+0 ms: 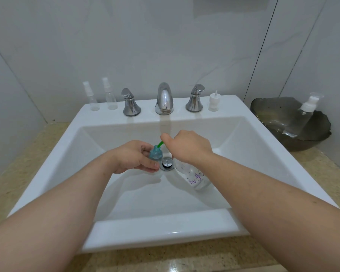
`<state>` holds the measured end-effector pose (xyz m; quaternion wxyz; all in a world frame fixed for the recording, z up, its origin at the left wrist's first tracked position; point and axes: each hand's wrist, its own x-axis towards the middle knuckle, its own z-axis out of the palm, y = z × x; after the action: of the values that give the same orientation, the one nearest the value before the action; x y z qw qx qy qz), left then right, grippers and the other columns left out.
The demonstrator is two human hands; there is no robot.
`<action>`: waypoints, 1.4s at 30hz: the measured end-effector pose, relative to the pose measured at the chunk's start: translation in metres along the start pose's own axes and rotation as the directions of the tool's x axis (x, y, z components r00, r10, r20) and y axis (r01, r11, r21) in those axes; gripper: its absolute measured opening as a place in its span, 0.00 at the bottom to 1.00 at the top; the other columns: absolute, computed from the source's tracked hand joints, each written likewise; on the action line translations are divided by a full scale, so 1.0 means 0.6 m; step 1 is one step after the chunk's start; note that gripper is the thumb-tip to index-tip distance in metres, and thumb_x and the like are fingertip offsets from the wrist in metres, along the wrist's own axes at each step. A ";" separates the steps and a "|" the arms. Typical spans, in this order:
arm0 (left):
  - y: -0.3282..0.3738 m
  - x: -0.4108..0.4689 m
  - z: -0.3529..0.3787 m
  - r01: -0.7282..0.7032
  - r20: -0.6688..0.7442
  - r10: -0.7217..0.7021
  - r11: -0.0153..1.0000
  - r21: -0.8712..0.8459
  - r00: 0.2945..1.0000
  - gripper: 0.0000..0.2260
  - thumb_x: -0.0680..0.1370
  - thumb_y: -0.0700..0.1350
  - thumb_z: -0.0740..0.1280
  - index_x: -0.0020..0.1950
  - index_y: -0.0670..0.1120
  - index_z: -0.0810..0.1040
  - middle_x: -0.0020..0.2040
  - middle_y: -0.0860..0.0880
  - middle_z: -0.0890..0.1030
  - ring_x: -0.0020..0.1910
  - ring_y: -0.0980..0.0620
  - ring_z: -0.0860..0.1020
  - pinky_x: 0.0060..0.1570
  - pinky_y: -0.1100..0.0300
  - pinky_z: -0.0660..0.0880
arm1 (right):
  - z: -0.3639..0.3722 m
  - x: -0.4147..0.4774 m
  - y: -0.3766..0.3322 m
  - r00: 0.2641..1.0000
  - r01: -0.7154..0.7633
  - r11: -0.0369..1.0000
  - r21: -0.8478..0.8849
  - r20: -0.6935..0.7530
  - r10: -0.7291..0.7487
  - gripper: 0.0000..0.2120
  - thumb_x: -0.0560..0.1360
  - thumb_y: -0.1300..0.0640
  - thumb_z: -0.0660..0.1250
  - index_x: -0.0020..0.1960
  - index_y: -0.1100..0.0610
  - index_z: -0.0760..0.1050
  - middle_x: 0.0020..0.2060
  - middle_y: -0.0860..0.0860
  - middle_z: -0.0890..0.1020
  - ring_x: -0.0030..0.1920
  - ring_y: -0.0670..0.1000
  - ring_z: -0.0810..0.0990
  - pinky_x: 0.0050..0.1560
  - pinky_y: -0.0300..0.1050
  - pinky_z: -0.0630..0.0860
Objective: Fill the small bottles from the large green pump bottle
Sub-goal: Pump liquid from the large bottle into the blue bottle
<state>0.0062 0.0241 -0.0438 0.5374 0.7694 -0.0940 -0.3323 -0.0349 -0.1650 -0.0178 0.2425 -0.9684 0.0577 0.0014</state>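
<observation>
- A small teal bottle (156,153) is held over the white sink (126,228) basin by the left hand (133,157), fingers (152,165) wrapped around its body, neck open and facing up, just left of the drain (166,164).
- The big pump bottle (192,174) is gripped by the right hand (187,147), which is clenched over the pump head, so the head itself is mostly hidden. Its clear body hangs down below the wrist, tilted, with purple handwriting on it and what looks like clear liquid inside (hard to be sure through the plastic).
- The green nozzle (160,143) sticks out from under the right hand and is pointed right at the mouth of the teal bottle, touching it or just about.
- Two empty-looking clear spray bottles (101,99) are stood upright on the sink's back ledge, left of the left tap handle (131,104).
- The chrome spout (164,100) is in the middle, the right tap handle (194,100) beside it, and a small white pump cap (213,102) is parked just right of that.
- Over on the speckled counter (322,173) to the right, a dark glass bowl (273,108) is sat with a clear pump bottle (300,116) leaned inside it.
</observation>
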 end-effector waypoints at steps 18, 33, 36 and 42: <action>-0.002 0.004 -0.001 0.010 0.014 -0.010 1.000 0.000 1.000 0.16 0.73 0.27 0.73 0.59 0.36 0.81 0.50 0.40 0.85 0.48 0.47 0.84 0.54 0.56 0.83 | -0.002 -0.004 -0.004 1.000 -0.014 0.999 -0.038 -0.005 0.014 0.29 0.79 0.35 0.50 0.40 0.56 0.76 0.37 0.51 0.80 0.37 0.51 0.76 0.35 0.45 0.66; -0.006 0.006 -0.003 0.017 0.018 -0.017 1.000 0.000 1.000 0.16 0.73 0.27 0.74 0.59 0.36 0.82 0.50 0.40 0.85 0.47 0.47 0.85 0.53 0.55 0.83 | -0.002 -0.006 -0.003 1.000 -0.006 0.999 -0.049 -0.004 0.006 0.33 0.78 0.31 0.48 0.40 0.56 0.77 0.37 0.51 0.81 0.37 0.51 0.77 0.35 0.46 0.67; -0.006 0.006 -0.004 0.014 0.018 -0.014 1.000 0.003 1.000 0.16 0.73 0.27 0.74 0.59 0.36 0.81 0.49 0.40 0.85 0.47 0.47 0.85 0.53 0.56 0.83 | -0.001 -0.006 -0.004 1.000 -0.003 0.998 -0.057 -0.003 0.003 0.32 0.78 0.32 0.48 0.41 0.56 0.77 0.37 0.52 0.80 0.37 0.51 0.77 0.35 0.45 0.66; -0.005 0.005 -0.003 0.011 0.017 -0.011 1.000 0.000 1.000 0.14 0.73 0.27 0.74 0.56 0.38 0.83 0.49 0.40 0.86 0.47 0.47 0.85 0.52 0.57 0.83 | -0.004 -0.005 -0.005 1.000 0.016 1.000 -0.026 0.008 -0.015 0.27 0.78 0.38 0.51 0.40 0.56 0.78 0.39 0.51 0.83 0.38 0.51 0.78 0.38 0.45 0.69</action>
<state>0.0089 0.0252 -0.0477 0.5348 0.7671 -0.0944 -0.3415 -0.0375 -0.1633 -0.0146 0.2301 -0.9719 0.0491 0.0042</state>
